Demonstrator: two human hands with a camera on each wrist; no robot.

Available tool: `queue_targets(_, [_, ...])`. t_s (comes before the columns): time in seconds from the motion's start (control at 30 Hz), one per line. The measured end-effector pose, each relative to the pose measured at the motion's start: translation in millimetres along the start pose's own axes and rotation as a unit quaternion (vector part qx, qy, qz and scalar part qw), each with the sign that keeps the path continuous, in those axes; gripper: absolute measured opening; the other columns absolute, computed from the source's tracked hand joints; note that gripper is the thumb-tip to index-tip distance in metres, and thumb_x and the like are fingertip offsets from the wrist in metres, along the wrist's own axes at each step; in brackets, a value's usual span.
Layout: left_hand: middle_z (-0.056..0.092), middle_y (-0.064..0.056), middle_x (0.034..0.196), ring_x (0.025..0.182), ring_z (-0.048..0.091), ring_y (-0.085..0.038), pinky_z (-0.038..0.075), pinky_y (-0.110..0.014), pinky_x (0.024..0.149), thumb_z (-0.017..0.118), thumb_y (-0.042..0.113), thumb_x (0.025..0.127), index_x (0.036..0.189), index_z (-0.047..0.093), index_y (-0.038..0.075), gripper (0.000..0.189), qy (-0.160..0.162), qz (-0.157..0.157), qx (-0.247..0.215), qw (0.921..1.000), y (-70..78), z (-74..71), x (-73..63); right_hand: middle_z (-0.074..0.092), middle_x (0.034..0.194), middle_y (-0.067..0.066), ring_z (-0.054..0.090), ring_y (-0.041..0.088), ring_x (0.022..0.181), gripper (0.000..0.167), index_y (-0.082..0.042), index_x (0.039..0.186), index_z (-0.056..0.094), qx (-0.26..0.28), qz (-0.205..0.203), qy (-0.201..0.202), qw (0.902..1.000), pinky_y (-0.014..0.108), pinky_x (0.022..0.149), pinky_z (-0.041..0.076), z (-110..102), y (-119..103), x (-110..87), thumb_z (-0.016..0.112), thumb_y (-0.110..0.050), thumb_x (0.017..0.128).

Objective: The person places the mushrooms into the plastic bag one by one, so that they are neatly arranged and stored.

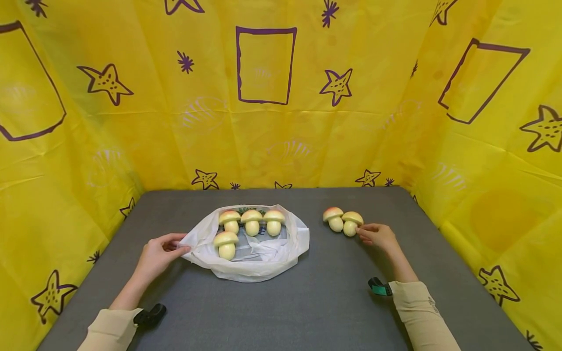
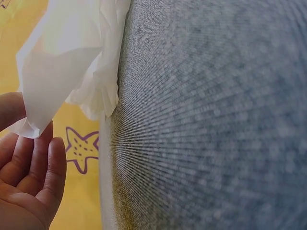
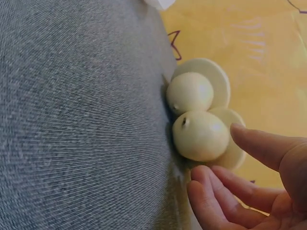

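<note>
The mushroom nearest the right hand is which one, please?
The rightmost mushroom, outside the bag: the right hand is beside it, while the other five mushrooms lie farther left.

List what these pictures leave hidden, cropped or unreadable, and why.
Head view: dark marks inside the white bag, too small to make out and partly covered by mushrooms.
Left wrist view: the bag's contents, hidden by its wall; part of the left hand, cut off by the left edge.
Right wrist view: part of the right hand, cut off by the right edge.
</note>
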State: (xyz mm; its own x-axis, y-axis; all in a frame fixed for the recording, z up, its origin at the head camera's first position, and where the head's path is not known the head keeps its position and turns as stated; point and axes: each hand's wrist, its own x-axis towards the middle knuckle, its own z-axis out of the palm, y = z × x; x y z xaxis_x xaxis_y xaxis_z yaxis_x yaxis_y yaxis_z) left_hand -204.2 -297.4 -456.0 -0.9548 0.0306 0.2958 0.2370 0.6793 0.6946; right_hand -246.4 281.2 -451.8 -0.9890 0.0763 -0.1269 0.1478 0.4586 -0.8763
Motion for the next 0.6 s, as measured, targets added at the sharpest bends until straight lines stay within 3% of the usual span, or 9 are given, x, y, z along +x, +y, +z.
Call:
queue_targets(0.23, [0.067,-0.006,0.085,0.069,0.054,-0.002,0.047,-0.017,0.06,0.078,0.026,0.079,0.109,0.07,0.008,0.035,0.0,-0.003,0.003,1.0,0.9,-1.5,-0.3,0.058,0.121,0.031,0.067,0.024,0.095,0.054,0.016,0.124,0.051,0.013,0.021,-0.021,0.9995,0.031,0.079,0.056,5.3,5.3,6.4,0.066,-0.023,0.09])
queue_targets(0.6, [0.067,-0.006,0.084,0.069,0.054,-0.003,0.047,-0.017,0.06,0.077,0.028,0.079,0.108,0.07,0.008,0.035,-0.002,-0.008,0.008,0.9999,0.2,-1.4,0.6,0.058,0.122,0.028,0.064,0.017,0.096,0.065,0.016,0.129,0.045,0.037,0.058,-0.022,0.9974,0.031,0.082,0.054,12.4,7.7,15.9,0.066,-0.03,0.089])
